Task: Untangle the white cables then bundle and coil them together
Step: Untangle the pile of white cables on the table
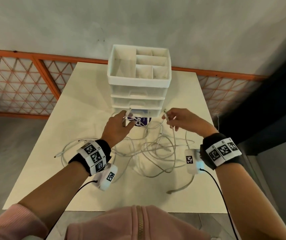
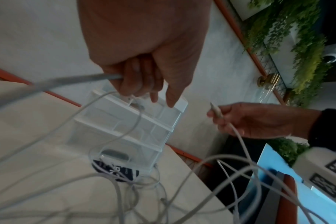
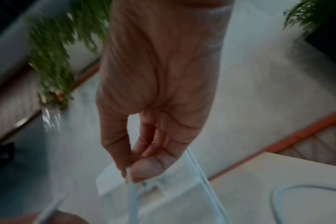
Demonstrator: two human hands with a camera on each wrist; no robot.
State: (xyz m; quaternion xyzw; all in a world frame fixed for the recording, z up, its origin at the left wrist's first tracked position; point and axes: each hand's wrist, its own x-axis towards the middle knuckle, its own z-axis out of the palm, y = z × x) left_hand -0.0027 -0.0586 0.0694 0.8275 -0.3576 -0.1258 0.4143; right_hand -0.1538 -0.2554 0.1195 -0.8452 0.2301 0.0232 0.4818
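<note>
A: Which step is this?

B: Still untangling, I'd say. The left hand [image 1: 117,125] has its fingers curled round a cable end [image 1: 128,112], and the right hand [image 1: 182,119] pinches another end [image 1: 165,113] between thumb and fingers. The hands are raised and apart, in front of the drawers [image 1: 138,90] at 12 o'clock. The cables [image 1: 149,149] lie in a loose snarl on the surface [image 1: 52,170] under both wrists; one loose end [image 1: 170,191] trails off toward 5 o'clock.

A: And next?

B: Probably drawing each held end clear of the snarl, gently, so that the loops open and don't cinch.

A: Anything unclear?

B: How many cables there are; the crossings are too fine to follow. The right wrist view is blurred, and a dark label [image 1: 141,121] under the drawers is half hidden.
</note>
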